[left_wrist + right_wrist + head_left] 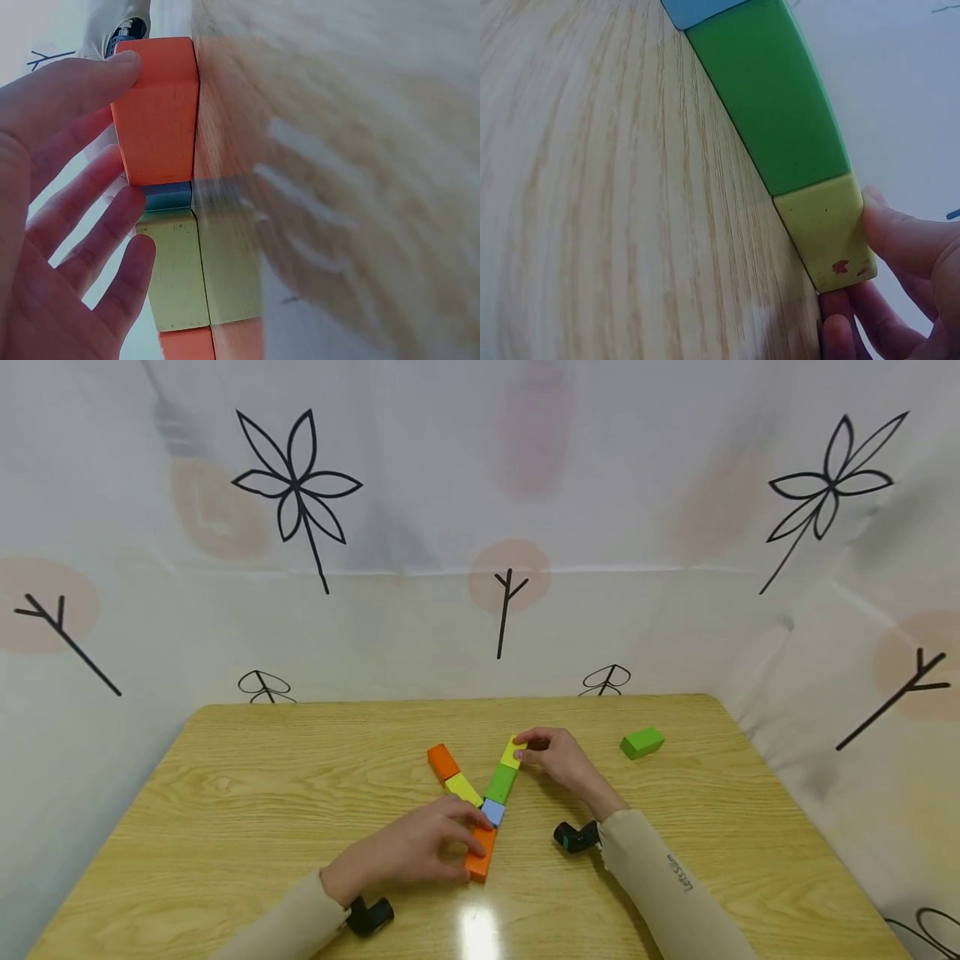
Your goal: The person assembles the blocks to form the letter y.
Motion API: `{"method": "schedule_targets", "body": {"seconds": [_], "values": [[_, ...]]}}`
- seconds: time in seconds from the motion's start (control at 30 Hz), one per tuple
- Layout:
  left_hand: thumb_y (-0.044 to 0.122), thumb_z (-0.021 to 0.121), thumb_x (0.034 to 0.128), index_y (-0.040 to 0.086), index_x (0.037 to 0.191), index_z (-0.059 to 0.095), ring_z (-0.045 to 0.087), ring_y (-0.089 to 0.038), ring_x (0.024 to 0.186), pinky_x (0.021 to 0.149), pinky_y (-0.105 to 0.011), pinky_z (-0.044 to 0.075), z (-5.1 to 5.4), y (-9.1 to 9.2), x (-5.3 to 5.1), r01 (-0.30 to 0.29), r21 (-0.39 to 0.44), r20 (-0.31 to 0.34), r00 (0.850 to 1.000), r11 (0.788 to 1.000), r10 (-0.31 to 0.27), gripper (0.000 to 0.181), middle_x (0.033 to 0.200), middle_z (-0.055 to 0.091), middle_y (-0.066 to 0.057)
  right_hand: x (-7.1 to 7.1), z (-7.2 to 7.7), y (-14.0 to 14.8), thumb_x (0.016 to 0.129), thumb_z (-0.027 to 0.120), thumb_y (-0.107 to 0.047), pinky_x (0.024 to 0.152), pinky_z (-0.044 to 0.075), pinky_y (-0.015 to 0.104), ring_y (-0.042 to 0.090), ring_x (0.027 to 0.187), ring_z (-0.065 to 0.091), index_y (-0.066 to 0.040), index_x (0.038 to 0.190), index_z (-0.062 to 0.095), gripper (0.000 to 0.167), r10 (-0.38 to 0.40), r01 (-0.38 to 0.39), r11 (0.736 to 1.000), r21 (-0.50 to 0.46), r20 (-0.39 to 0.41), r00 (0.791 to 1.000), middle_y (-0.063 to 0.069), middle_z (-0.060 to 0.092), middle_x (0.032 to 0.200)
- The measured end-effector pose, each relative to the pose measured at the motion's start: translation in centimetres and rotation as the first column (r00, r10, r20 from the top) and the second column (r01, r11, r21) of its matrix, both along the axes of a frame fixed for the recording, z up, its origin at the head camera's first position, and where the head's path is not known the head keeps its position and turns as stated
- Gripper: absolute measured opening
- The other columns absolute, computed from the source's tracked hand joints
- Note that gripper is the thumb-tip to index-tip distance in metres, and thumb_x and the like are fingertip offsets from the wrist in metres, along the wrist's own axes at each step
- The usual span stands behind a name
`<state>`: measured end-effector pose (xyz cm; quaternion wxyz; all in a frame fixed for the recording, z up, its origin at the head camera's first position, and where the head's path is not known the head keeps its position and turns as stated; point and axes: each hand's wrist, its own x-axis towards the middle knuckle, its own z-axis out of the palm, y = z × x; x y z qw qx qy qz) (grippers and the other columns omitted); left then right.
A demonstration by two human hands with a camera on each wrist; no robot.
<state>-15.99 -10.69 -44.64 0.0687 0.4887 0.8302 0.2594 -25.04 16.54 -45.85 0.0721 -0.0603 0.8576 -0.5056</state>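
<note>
Wooden blocks lie end to end in a Y shape on the table. At the near end, my left hand (422,845) holds an orange block (480,866), the thumb at its near end and fingers along its top and far end. Beyond it sits a blue block (492,812). The right branch has a green block (501,783) and then a small yellow block (512,755), which my right hand (561,760) pinches between thumb and fingers. In the right wrist view this yellow block (829,232) touches the green one. The left branch shows a yellow block (463,790) and an orange block (443,762).
A loose green block (642,742) lies apart at the back right of the wooden table (262,793). Patterned white cloth (420,635) stands behind the table and at its sides. Black wrist devices (576,837) sit by both sleeves.
</note>
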Motion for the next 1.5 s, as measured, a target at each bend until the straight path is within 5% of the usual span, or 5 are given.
{"method": "schedule_targets", "body": {"seconds": [1.1,1.5], "values": [[0.027,0.079,0.0881,0.021,0.107,0.078,0.048,-0.011,0.128,0.106,-0.034,0.041,0.7,-0.1,-0.6,0.023,-0.011,0.002,1.0,1.0,-0.023,0.02,0.136,0.056,0.008,0.5,0.0,0.0,0.089,0.077,-0.016,0.073,0.045,0.032,0.021,0.095,0.059,-0.01,0.11,0.076,0.022,-0.019,0.019,0.999,-0.031,0.008,1.0,0.005,0.069,0.112],[0.027,0.074,0.0921,0.022,0.105,0.079,0.05,-0.01,0.125,0.104,-0.032,0.043,0.7,-0.3,-0.8,0.031,-0.008,-0.017,0.999,0.999,-0.031,0.014,0.134,0.058,0.009,0.9,0.3,0.4,0.093,0.073,-0.018,0.092,0.048,0.042,0.027,0.109,0.06,-0.009,0.112,0.075,0.022,-0.059,0.06,0.998,0.002,-0.043,0.997,0.009,0.068,0.118]]}}
